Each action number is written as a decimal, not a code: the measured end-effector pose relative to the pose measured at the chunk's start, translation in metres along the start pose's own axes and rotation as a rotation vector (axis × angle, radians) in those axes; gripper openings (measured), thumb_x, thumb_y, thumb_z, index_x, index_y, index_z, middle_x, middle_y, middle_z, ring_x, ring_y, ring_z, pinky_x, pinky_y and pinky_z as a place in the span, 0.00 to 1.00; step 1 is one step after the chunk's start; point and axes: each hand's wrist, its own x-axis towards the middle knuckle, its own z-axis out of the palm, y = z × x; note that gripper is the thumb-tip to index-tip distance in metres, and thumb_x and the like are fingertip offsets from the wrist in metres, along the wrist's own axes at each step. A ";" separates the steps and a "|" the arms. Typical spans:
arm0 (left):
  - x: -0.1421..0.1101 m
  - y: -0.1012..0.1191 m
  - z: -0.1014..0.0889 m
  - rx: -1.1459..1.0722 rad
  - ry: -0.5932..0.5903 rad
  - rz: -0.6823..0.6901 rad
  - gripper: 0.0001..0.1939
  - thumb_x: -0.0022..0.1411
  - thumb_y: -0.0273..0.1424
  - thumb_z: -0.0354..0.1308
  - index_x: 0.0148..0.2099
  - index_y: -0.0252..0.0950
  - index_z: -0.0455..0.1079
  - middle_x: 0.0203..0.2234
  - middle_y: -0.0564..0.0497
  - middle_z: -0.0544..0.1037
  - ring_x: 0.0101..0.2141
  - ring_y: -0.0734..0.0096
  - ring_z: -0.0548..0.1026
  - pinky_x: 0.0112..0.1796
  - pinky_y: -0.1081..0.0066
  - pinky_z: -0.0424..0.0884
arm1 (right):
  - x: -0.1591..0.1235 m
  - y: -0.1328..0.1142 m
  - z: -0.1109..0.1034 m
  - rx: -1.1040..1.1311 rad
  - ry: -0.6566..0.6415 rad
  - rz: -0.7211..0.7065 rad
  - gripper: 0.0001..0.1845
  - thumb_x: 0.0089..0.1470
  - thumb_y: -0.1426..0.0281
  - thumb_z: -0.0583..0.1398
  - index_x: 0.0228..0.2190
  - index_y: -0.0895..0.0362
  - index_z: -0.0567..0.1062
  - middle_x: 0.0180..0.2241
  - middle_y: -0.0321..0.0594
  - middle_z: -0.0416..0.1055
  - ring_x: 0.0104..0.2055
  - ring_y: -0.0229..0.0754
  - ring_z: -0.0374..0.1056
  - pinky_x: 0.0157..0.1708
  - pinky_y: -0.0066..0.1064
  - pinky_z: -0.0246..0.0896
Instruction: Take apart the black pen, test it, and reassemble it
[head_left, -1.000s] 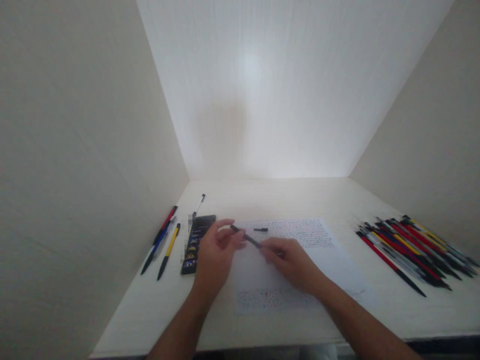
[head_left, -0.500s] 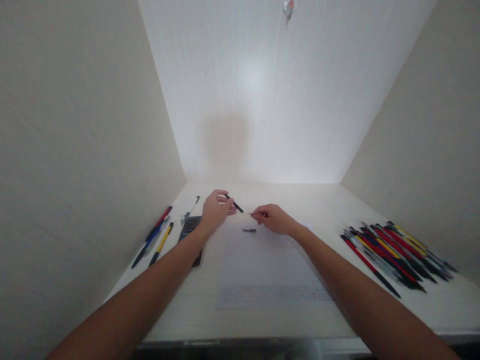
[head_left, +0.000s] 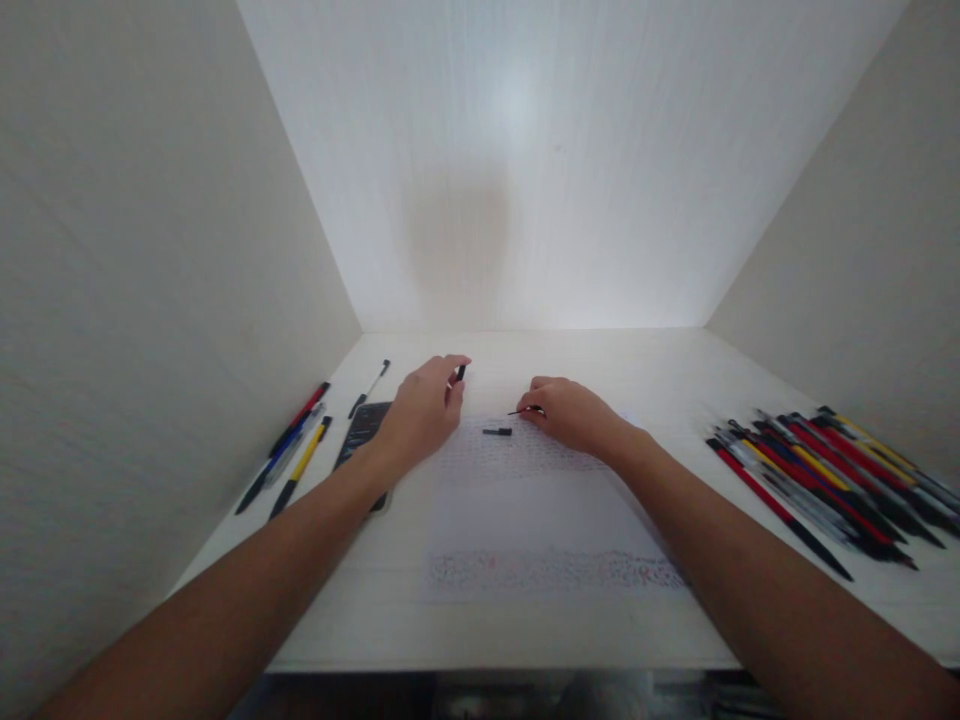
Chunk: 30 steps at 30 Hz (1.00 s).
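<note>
My left hand (head_left: 431, 400) is closed, thumb and fingers pinching a short black pen barrel (head_left: 460, 373), most of it hidden by the fingers. To its right, my right hand (head_left: 566, 412) is closed on a thin dark pen refill (head_left: 523, 411), whose tip points left. Both hands are apart, the right one low over a sheet of paper (head_left: 540, 515) with rows of writing and a band of small coloured marks. Between them on the sheet lies a small black pen cap with a clip (head_left: 497, 432).
A dark phone (head_left: 367, 424) lies partly under my left forearm, beside a white pen with black ends (head_left: 371, 388). Several pens, including a yellow and black one (head_left: 301, 465), lie along the left wall. Many red, yellow and clear pens (head_left: 832, 480) are spread at the right.
My left hand has turned, so the black barrel that slanted toward the right hand now shows only its end. The hands are farther apart, and the view has tilted slightly down.
</note>
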 end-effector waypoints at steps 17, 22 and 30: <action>-0.039 0.042 0.015 0.228 -0.439 0.211 0.12 0.69 0.32 0.44 0.48 0.34 0.65 0.37 0.42 0.74 0.30 0.62 0.74 0.31 0.64 0.69 | -0.003 0.006 -0.009 -0.012 0.007 -0.021 0.12 0.58 0.74 0.56 0.33 0.55 0.81 0.36 0.44 0.72 0.34 0.40 0.68 0.37 0.32 0.60; -0.039 0.041 0.016 0.242 -0.456 0.234 0.10 0.68 0.33 0.46 0.46 0.35 0.65 0.37 0.43 0.75 0.32 0.60 0.75 0.32 0.63 0.70 | -0.003 0.016 -0.008 -0.013 0.033 -0.011 0.11 0.59 0.72 0.57 0.35 0.56 0.81 0.36 0.44 0.71 0.34 0.41 0.68 0.37 0.33 0.61; -0.034 0.043 0.014 0.283 -0.416 0.199 0.09 0.69 0.33 0.48 0.47 0.36 0.66 0.36 0.45 0.77 0.33 0.62 0.76 0.31 0.65 0.68 | -0.005 0.022 -0.008 0.011 0.079 -0.077 0.11 0.59 0.73 0.58 0.34 0.54 0.81 0.34 0.42 0.72 0.33 0.40 0.68 0.36 0.32 0.61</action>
